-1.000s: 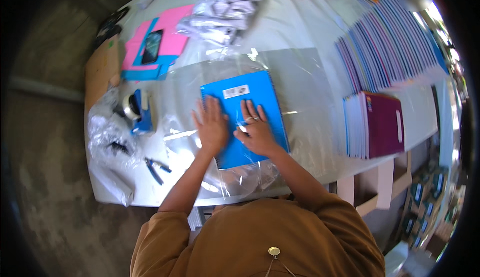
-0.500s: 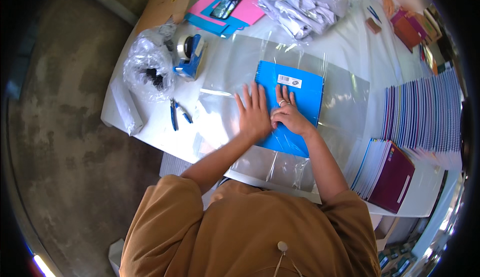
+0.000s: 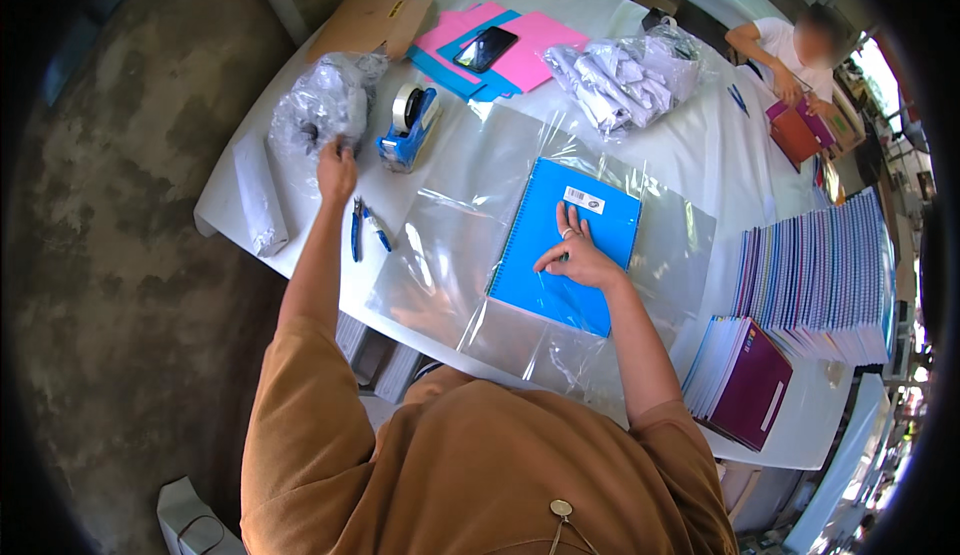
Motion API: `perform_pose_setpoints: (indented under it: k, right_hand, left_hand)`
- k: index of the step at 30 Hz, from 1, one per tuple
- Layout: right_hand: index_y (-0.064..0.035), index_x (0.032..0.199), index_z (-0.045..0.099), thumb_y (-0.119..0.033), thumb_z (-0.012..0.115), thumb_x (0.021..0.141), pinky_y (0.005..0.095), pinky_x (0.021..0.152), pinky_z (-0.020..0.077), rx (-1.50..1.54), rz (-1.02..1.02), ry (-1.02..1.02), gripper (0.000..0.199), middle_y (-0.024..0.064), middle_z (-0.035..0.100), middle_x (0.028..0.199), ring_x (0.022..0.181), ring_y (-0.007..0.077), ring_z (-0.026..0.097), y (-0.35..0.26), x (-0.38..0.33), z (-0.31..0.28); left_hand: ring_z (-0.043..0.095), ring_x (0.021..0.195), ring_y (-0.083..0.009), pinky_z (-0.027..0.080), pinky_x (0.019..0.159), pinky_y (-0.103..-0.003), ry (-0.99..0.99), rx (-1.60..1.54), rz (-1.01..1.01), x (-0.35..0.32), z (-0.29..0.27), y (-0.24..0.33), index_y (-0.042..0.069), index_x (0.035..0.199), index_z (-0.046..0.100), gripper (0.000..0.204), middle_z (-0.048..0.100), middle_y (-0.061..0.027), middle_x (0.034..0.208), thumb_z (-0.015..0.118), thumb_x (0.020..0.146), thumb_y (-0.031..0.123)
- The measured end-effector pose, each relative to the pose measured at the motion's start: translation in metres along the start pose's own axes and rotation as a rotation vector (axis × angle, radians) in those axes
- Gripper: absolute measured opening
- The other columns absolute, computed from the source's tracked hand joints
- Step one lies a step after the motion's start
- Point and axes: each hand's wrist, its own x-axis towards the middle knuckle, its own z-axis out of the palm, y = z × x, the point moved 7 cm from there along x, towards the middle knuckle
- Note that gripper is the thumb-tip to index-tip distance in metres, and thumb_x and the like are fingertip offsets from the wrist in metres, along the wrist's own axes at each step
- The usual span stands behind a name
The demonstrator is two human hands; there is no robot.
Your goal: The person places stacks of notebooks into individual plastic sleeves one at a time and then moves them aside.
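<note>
A blue spiral notebook (image 3: pixel 570 285) with a white label (image 3: pixel 583 200) lies tilted on a large clear plastic sheet (image 3: pixel 455 240). My right hand (image 3: pixel 580 258) rests on the notebook, fingers stretched toward the label and thumb apart. Over at the left, my left hand (image 3: pixel 337 171) reaches to the lower edge of a crumpled clear plastic bag (image 3: pixel 318 105). Its fingers are bunched together, and what they hold, if anything, is hidden. Beside that hand stands a blue tape dispenser (image 3: pixel 408 133). Blue-handled pliers (image 3: pixel 357 230) lie closer to me on the table.
A white roll (image 3: pixel 260 200) lies at the table's left edge. Farther back are brown cardboard (image 3: pixel 375 20), pink and blue sheets under a phone (image 3: pixel 486 50), and a bag of crumpled paper (image 3: pixel 620 85). Notebook stacks (image 3: pixel 815 275) stand at right, near another person (image 3: pixel 800 55).
My left hand has left the notebook and moved left to the plastic bag. My right hand stays on the notebook, its fingers still extended. The whole view has shifted and turned somewhat.
</note>
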Motion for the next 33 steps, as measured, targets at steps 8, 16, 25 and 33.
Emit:
perform_pose_setpoints:
  k: [8,16,25,33]
  right_hand:
    - [-0.0124,0.141,0.015,-0.011,0.082,0.056,0.0409,0.113,0.0109,0.170,0.170,0.202,0.108,0.0184,0.018,0.147,0.137,0.0342,0.014,0.011,-0.005,-0.016]
    - [-0.0083,0.142,0.013,-0.011,0.082,0.054,0.0417,0.112,0.0150,0.135,0.088,0.242,0.112,0.0187,0.023,0.145,0.135,0.0338,0.021,0.008,0.000,-0.014]
    - [-0.0086,0.143,0.011,-0.014,0.083,0.054,0.0423,0.111,0.0163,0.111,0.044,0.256,0.114,0.0217,0.020,0.145,0.135,0.0362,0.018,0.014,0.002,-0.012]
    - [-0.0092,0.143,0.012,-0.017,0.082,0.056,0.0414,0.112,0.0136,0.090,0.071,0.246,0.112,0.0234,0.019,0.145,0.136,0.0367,0.016,0.010,0.002,-0.014]
  left_hand:
    - [0.040,0.122,-0.0368,0.031,0.100,-0.047,-0.086,0.233,-0.284,-0.039,0.019,0.064,0.000,0.136,0.026,0.085,0.039,-0.0236,0.133,0.064,0.070,0.039]
    - [0.050,0.112,-0.0323,0.035,0.094,-0.044,-0.077,0.016,-0.168,-0.052,0.042,0.075,0.004,0.132,0.029,0.087,0.051,-0.0191,0.122,0.074,0.065,0.037]
    - [0.053,0.068,-0.0157,0.043,0.062,-0.030,-0.421,-0.242,-0.321,-0.037,0.043,0.048,0.006,0.095,0.066,0.043,0.057,-0.0075,0.069,0.063,0.080,0.047]
    - [0.043,0.079,-0.0116,0.035,0.070,-0.025,-0.799,-0.174,-0.696,-0.007,0.044,0.032,0.016,0.090,0.068,0.024,0.057,0.0045,0.089,0.071,0.075,0.035]
